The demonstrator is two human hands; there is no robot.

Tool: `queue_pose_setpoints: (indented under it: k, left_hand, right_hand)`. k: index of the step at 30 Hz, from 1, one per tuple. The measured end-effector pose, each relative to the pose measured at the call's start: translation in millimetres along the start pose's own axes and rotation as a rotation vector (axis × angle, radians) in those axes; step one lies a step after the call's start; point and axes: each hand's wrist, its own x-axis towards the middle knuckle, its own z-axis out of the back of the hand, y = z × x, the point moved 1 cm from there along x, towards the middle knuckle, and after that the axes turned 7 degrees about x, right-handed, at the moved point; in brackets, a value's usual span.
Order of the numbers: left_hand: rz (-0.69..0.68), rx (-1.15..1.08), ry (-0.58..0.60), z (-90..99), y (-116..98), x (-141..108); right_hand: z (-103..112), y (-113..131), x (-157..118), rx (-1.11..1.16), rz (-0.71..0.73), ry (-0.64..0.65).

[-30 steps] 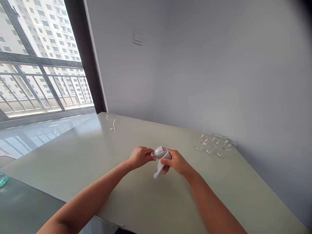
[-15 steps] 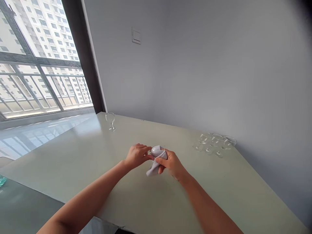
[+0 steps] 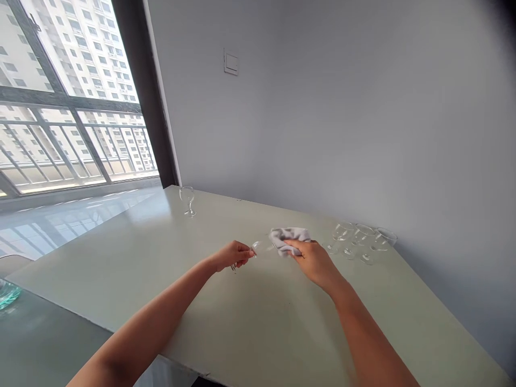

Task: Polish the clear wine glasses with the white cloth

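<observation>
My left hand (image 3: 236, 254) is closed round the stem of a clear wine glass (image 3: 261, 248), which lies sideways in the air over the table with its bowl toward the right. The foot of the glass shows just below my fingers. My right hand (image 3: 312, 260) pinches a crumpled pale grey-white cloth (image 3: 288, 239). The cloth is close to the mouth of the glass; whether it touches the rim I cannot tell.
A single stemmed glass (image 3: 188, 201) stands at the far left corner of the pale table (image 3: 226, 322). Several stemmed glasses (image 3: 365, 239) cluster by the wall at the right. A greenish glass item (image 3: 8, 293) sits at the left edge.
The cloth was wrapped over the glass bowl; now my right hand has drawn it off to the right. The bowl is uncovered, and my left hand still grips the stem.
</observation>
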Motion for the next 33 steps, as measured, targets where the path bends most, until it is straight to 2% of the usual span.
queue_pose_setpoints:
  k: [2, 5, 7, 9, 12, 15, 18, 20, 22, 24, 26, 29, 33]
  left_hand:
    - [0.058, 0.092, -0.126, 0.6, 4, 2]
    - [0.095, 0.246, -0.19, -5.9, 3, 4]
    - [0.071, 0.394, -0.209, -14.2, 0, 2]
    - [-0.034, 0.556, -0.266, -23.0, -6, -1]
    - [-0.275, 0.746, -0.332, -33.7, -12, -7]
    - [-0.397, 0.855, -0.335, -40.3, -15, -12]
    - [-0.374, 0.817, -0.37, -44.2, -15, -12]
    - [-0.317, 0.721, -0.413, -46.1, -14, -10]
    - [-0.269, 0.615, -0.463, -47.1, -12, -7]
    - [-0.24, 0.516, -0.518, -47.1, -9, -5]
    - [-0.214, 0.415, -0.574, -46.1, -6, -3]
    - [-0.197, 0.266, -0.631, -44.9, -2, -1]
    - [-0.284, 0.216, -0.695, -49.2, -4, -2]
  right_hand:
    - [-3, 8, -1, -0.113, 0.071, -0.097]
    - [-24, 28, -5, -0.197, 0.338, -0.071]
    - [-42, 37, -7, -0.21, 0.462, -0.054]
    - [-55, 39, -6, -0.189, 0.48, -0.084]
    - [-56, 31, -2, -0.052, 0.318, -0.124]
    - [-44, 12, 5, 0.334, 0.044, -0.027]
    - [-41, -8, 12, 0.9, -0.296, 0.057]
    - [-47, -18, 15, 1.236, -0.483, -0.023]
    - [-55, -21, 17, 1.482, -0.58, -0.173]
    - [-62, -17, 18, 1.655, -0.588, -0.289]
    - [-68, -5, 16, 1.754, -0.537, -0.328]
    - [-78, 17, 9, 1.744, -0.418, -0.261]
    - [-99, 35, -2, 1.593, -0.362, -0.174]
